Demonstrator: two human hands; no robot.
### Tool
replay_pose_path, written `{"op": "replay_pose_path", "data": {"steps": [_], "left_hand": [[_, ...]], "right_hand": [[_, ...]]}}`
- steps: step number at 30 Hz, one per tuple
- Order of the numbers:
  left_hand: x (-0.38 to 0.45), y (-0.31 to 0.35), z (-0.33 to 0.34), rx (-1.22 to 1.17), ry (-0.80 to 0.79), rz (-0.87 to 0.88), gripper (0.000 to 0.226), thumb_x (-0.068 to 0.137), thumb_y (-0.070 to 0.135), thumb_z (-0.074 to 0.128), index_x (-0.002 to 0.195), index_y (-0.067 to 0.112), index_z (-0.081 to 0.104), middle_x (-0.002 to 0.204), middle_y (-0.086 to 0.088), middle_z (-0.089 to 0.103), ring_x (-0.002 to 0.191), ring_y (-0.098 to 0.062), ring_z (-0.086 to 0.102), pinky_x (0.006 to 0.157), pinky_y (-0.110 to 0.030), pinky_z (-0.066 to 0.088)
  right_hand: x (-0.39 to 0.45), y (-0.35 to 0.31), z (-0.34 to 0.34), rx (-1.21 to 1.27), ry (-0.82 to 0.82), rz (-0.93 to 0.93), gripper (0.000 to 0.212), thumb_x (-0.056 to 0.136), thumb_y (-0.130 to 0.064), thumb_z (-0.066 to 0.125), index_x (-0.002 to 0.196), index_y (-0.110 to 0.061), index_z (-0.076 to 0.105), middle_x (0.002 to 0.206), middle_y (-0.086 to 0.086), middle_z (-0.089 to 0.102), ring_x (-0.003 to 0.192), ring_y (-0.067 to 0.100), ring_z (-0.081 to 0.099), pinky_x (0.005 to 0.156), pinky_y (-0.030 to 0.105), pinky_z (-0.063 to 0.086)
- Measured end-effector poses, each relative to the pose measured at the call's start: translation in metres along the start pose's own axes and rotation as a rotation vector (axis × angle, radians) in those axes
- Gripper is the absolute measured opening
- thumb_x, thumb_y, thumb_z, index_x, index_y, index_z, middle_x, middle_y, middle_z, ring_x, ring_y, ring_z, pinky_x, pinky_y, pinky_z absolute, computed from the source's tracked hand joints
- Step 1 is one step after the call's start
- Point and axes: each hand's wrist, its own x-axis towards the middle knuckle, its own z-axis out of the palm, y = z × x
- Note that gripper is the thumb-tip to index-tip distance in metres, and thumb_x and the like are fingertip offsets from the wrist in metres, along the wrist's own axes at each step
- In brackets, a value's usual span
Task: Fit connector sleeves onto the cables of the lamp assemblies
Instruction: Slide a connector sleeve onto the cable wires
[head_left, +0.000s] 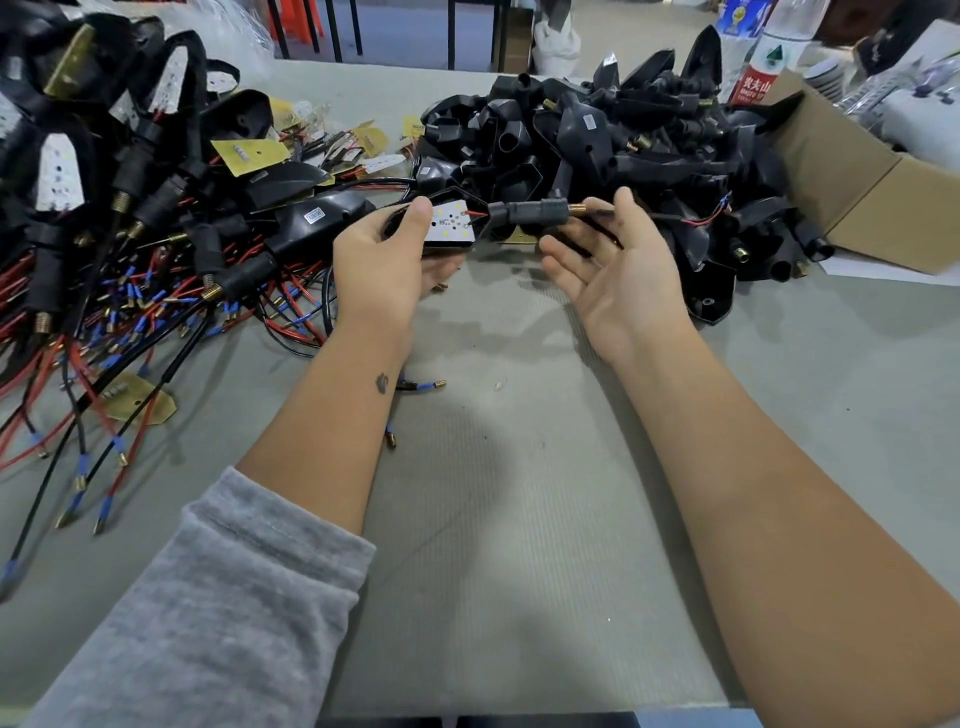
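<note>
Hands — sleeved cable between

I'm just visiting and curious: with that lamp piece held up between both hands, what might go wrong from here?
The right hand lies open, palm up, with the black connector sleeve only near its thumb, so the sleeve could slide along the cable or droop. The thin red wires between the white LED board and the sleeve look delicate; a tug might strain them. The left hand holds the lamp just above the tangled cable pile, where loose ends could snag.
</note>
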Motion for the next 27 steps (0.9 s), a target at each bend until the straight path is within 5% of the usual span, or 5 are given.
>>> {"op": "replay_pose_path", "data": {"steps": [9,27], "left_hand": [[0.002,-0.001,-0.003,0.039,-0.028,0.003,0.016,0.098,0.015,0.057,0.107,0.004,0.063,0.091,-0.009,0.071,0.066,-0.015,0.072,0.067,-0.027,0.060],[0.006,-0.002,-0.009,0.039,-0.074,0.009,0.008,0.097,0.014,0.059,0.097,0.009,0.065,0.096,-0.010,0.069,0.077,-0.018,0.071,0.063,-0.023,0.056]], "right_hand": [[0.003,0.003,-0.006,-0.041,0.110,-0.195,0.016,0.099,-0.007,0.055,0.083,-0.004,0.058,0.074,0.008,0.063,0.066,0.014,0.064,0.066,0.023,0.056],[0.003,0.004,-0.012,-0.195,0.075,-0.182,0.020,0.097,-0.012,0.058,0.079,-0.005,0.061,0.071,0.005,0.064,0.065,0.014,0.065,0.065,0.022,0.054]]}}
